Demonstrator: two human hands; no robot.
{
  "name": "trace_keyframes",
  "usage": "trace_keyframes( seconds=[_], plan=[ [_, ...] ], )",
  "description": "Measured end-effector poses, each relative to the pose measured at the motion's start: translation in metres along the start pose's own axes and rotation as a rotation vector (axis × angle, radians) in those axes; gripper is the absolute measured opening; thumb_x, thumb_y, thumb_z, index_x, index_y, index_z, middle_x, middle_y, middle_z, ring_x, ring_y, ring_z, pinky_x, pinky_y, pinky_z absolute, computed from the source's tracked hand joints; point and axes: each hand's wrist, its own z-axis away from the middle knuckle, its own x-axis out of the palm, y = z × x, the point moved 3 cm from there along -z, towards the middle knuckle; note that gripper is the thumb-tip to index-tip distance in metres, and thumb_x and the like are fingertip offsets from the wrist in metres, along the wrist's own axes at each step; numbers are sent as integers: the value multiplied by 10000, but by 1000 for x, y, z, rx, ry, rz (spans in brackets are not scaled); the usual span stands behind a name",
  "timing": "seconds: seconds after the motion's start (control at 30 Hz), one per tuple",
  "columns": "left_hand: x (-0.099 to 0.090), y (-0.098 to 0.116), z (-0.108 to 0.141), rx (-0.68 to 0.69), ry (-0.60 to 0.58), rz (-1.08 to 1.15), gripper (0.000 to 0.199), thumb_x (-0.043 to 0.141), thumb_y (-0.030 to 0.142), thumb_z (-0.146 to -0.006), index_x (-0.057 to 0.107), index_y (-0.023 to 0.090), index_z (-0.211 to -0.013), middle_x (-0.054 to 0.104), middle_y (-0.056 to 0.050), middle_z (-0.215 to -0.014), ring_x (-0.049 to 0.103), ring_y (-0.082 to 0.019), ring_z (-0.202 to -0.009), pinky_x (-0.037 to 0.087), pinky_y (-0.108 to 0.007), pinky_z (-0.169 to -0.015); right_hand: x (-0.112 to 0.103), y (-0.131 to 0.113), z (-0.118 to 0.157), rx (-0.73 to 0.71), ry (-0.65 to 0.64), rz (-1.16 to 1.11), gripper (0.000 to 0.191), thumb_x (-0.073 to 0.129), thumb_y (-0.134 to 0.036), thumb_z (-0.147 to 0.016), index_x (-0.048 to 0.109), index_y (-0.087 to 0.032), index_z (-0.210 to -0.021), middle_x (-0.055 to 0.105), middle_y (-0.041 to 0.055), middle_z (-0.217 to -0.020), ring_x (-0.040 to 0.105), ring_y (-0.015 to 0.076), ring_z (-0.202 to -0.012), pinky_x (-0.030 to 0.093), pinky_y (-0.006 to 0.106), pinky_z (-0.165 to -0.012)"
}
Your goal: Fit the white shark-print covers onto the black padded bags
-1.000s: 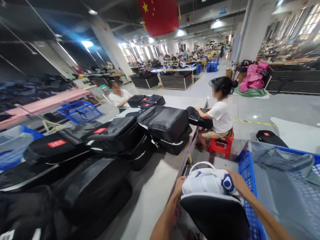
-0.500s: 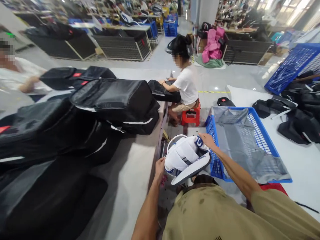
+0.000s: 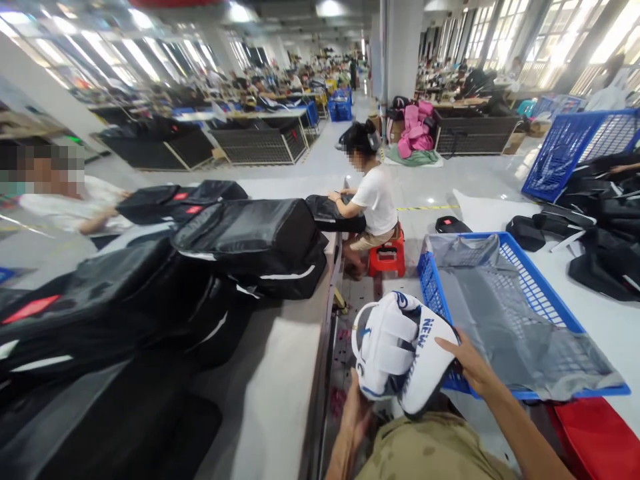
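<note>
White and padded, the bag [image 3: 397, 353] sits at the near edge of the scene, just above the person's lap, held between both hands. Its blue lettering faces right. Under its near left corner the left hand [image 3: 356, 412] props it up, fingers curled onto the bottom. On the right side the right hand [image 3: 467, 363] presses the bag's flank, fingers spread flat against the shell and wrapping its edge. Just right of the bag, touching it, lies a blue crate [image 3: 525, 313] lined with grey plastic. Left of the bag runs the counter [image 3: 273, 400], loaded with black bags [image 3: 250, 243] stacked along it. Farther on, a person in a white shirt [image 3: 373, 197] sits on a red stool [image 3: 387, 257] at the counter's far end, hands on another black bag. At the far left a second person [image 3: 65, 197] leans on the counter. More black bags [image 3: 600, 253] lie on the floor at right, beside a tilted blue crate [image 3: 570, 150].
</note>
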Motion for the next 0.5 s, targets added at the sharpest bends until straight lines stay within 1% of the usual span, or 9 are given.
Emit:
trace_keyframes(
  seconds=[0.03,0.1,0.17,0.2,0.27,0.33,0.4,0.43,0.5],
  plan=[
    [0,-8,1,-21,-11,40,792,842,891,-702,863,320,-1251,690,-63,-1562,503,-348,-1605,451,-462,-1295,1,5,3,64,-41,-72,997,985,-517,-711,596,-167,-1560,740,171,-1449,745,347,-1294,649,437,-1074],
    [-1,-18,4,-39,-3,92,792,884,881,-646,867,368,-1249,672,-29,-1586,437,-324,-1654,445,-421,-1301,2,13,4,124,-100,-128,790,952,-528,-758,701,-160,-1410,779,159,-1373,772,325,-1231,657,411,-1043],
    [-3,-21,8,-69,22,106,803,917,849,-613,863,379,-1262,674,-32,-1583,419,-334,-1662,452,-436,-1297,-2,18,-5,124,-110,-98,612,909,-536,-798,774,-153,-1255,804,165,-1301,792,327,-1167,658,414,-1021],
    [-4,-21,11,-84,25,107,813,928,832,-604,858,375,-1273,673,-37,-1584,421,-347,-1660,449,-455,-1300,-9,21,-13,110,-92,-62,542,886,-539,-813,799,-150,-1180,817,173,-1248,802,337,-1117,661,428,-1001],
    [-5,-16,18,-100,7,107,807,942,790,-605,854,356,-1279,668,-44,-1590,436,-366,-1649,447,-481,-1304,-32,26,-35,64,-9,39,425,842,-517,-839,828,-149,-1052,833,186,-1127,812,363,-1021,661,473,-979],
    [-7,-11,24,-104,-22,99,728,932,722,-661,853,328,-1268,658,-45,-1603,432,-354,-1652,454,-470,-1298,-61,36,-62,54,130,179,321,800,-468,-855,830,-160,-942,835,180,-1010,807,395,-965,645,536,-996],
    [-6,-9,28,-130,-21,66,665,914,650,-689,846,297,-1248,660,-55,-1600,422,-340,-1659,479,-458,-1272,-79,47,-86,48,227,264,245,789,-422,-837,793,-177,-823,825,173,-926,802,426,-977,628,570,-1015],
    [-6,-8,29,-146,-11,40,663,906,634,-685,837,289,-1248,665,-62,-1591,421,-339,-1659,496,-461,-1250,-81,53,-97,34,252,271,246,785,-424,-829,768,-183,-778,819,173,-903,801,439,-1002,626,575,-1015],
    [-3,-7,26,-160,26,-27,700,901,656,-651,816,287,-1239,693,-91,-1549,440,-357,-1644,527,-480,-1198,-73,63,-110,20,327,259,303,775,-467,-819,706,-196,-701,802,185,-858,797,460,-1048,632,574,-994]
  ],
)
